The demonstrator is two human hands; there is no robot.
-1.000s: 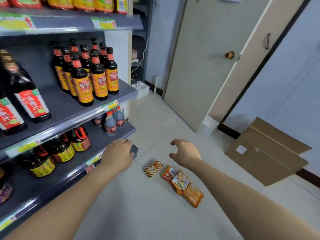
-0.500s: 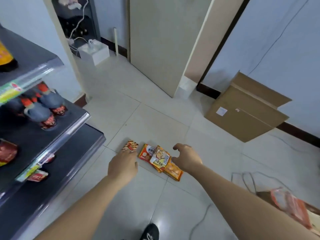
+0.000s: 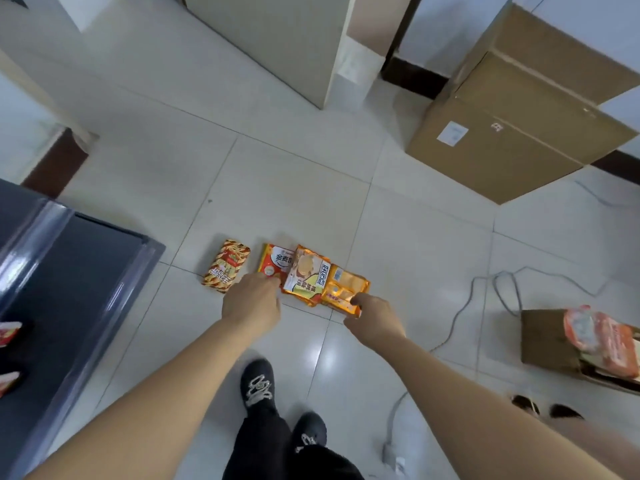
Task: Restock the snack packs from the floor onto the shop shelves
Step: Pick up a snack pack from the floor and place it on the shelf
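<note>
Several snack packs lie in a row on the white tiled floor: a red-and-yellow striped pack (image 3: 227, 266), a red pack (image 3: 275, 259), a yellow-green pack (image 3: 306, 271) overlapping it, and an orange pack (image 3: 344, 289). My left hand (image 3: 252, 301) reaches down with its fingers curled onto the near edge of the red pack. My right hand (image 3: 374, 318) pinches the near right corner of the orange pack. All packs still rest flat on the floor. The dark grey bottom shelf (image 3: 86, 289) juts in at the left.
A large cardboard box (image 3: 519, 116) leans on the wall at the back right. A brown paper bag (image 3: 547, 337) holding more orange packs (image 3: 602, 337) stands at the right, with a grey cable (image 3: 464, 306) beside it. My black shoes (image 3: 258, 386) stand just behind the packs.
My view has tilted down from the shelves to the floor. Both hands have dropped and come onto the packs, the left onto the red one, the right onto the orange one.
</note>
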